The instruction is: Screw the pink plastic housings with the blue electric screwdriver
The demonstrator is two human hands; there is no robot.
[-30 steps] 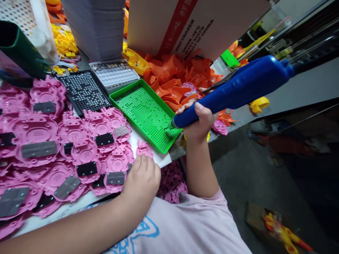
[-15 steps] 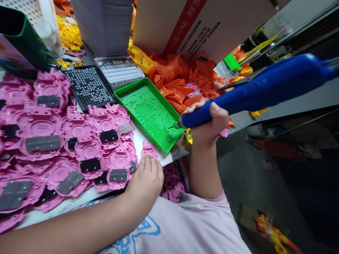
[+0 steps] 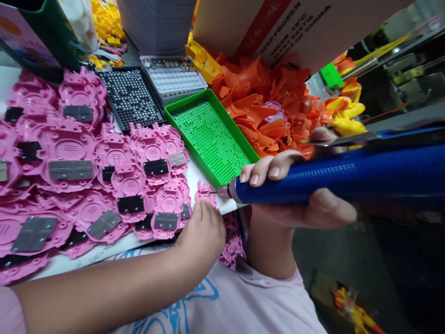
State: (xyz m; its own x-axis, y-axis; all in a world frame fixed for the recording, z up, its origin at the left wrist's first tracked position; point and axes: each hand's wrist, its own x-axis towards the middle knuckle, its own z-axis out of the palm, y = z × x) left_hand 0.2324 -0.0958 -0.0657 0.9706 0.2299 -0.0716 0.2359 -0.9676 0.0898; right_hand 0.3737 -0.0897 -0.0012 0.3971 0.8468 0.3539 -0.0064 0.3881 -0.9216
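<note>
A blue electric screwdriver [image 3: 299, 174] lies in my right hand [image 3: 306, 204], fingers and thumb wrapped around its body. Its bit points left and meets the upper part of a small pink plastic housing [image 3: 204, 191] at the table's edge. Over the lower part of that housing rests my left hand [image 3: 203, 227], its fingers together and pressing it down; the fingers cover much of the piece. Just behind the bit is the green screw tray [image 3: 212, 139], its holes filled with many small screws. Pink housings with black or grey covers [image 3: 168, 202] lie to the left.
A black screw tray [image 3: 134, 97] and a white tray of round metal cells [image 3: 174, 76] stand behind. Orange plastic parts [image 3: 250, 93] are heaped before a cardboard box [image 3: 278, 28]. A green container [image 3: 38, 41] stands at the back left.
The screwdriver has moved from the green tray down to the small pink housing, its bit now at the piece. My left hand stays on the housing. The view has shifted slightly.
</note>
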